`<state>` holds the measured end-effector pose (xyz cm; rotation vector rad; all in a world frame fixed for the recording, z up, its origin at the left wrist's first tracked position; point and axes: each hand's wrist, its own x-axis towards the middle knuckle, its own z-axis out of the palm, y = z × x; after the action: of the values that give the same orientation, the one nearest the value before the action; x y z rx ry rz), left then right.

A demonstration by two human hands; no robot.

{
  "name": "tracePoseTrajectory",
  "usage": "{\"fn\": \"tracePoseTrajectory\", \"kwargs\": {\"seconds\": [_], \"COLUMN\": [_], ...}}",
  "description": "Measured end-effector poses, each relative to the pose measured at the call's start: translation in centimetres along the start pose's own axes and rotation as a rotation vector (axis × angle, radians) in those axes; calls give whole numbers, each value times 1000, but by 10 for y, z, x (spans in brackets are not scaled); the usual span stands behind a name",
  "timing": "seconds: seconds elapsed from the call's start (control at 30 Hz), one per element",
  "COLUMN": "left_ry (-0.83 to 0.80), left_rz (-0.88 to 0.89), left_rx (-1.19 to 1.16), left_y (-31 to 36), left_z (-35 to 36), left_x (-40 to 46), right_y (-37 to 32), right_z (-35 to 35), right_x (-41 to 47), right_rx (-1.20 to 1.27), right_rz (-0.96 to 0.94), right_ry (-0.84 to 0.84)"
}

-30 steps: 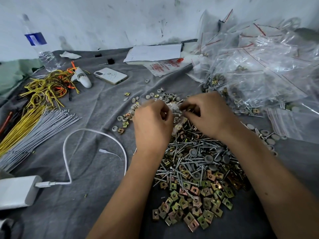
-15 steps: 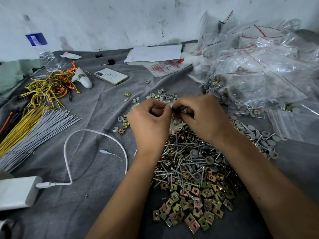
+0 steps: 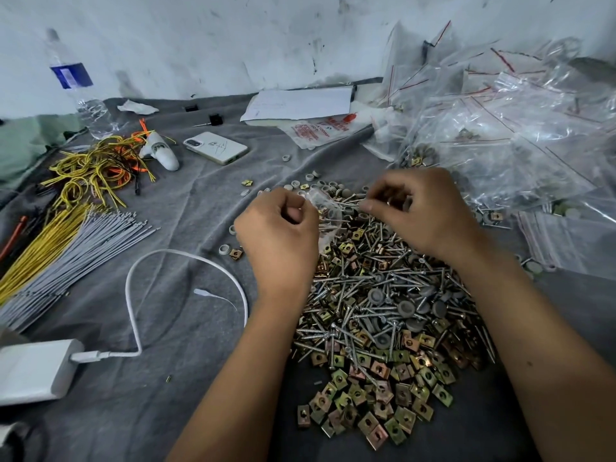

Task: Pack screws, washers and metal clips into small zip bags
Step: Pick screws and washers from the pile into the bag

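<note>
A heap of silver screws (image 3: pixel 376 288), grey washers (image 3: pixel 406 307) and yellowish square metal clips (image 3: pixel 370 415) lies on the grey cloth (image 3: pixel 186 361) in front of me. My left hand (image 3: pixel 280 238) grips the edge of a small clear zip bag (image 3: pixel 328 215) above the far end of the heap. My right hand (image 3: pixel 423 211) is just right of the bag, fingers curled, pinching screws whose shafts point into the bag's mouth. What sits inside the bag is hard to make out.
A pile of filled zip bags (image 3: pixel 500 128) rises at the right, flat empty bags (image 3: pixel 563 241) beside it. Left: cable ties (image 3: pixel 63 258), yellow wires (image 3: pixel 90 171), a water bottle (image 3: pixel 80 91), a white charger (image 3: pixel 33 371) with cable (image 3: pixel 186 258). A phone (image 3: pixel 216 147) and papers (image 3: pixel 300 103) lie farther back.
My hands have drawn apart: the right hand moved right from the bag's mouth, the left stayed on the bag. The bag now shows between them.
</note>
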<state>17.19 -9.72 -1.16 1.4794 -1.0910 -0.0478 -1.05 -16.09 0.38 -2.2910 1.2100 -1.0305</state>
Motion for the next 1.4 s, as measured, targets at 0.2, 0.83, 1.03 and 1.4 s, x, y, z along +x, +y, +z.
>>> {"fn": "tracePoseTrajectory", "kwargs": {"seconds": [0.2,0.83,1.03,1.4], "left_ry": [58,-240,-227,-194], "left_rz": [212,-218,-197,-110], "left_rx": [340,-84,-114,-49], "left_y": [0,-8,-8,-9], "left_z": [-8,8,8,7], "left_x": [4,2,2,2], "right_y": [13,-8,-2,12], "right_z": [-7,18,20,7], "right_x": [1,-1,-2,1], "right_rx": [-189,404,283,24], "right_rz": [4,-12,-8,117], "right_ry": [-447,-205,-132,116]}}
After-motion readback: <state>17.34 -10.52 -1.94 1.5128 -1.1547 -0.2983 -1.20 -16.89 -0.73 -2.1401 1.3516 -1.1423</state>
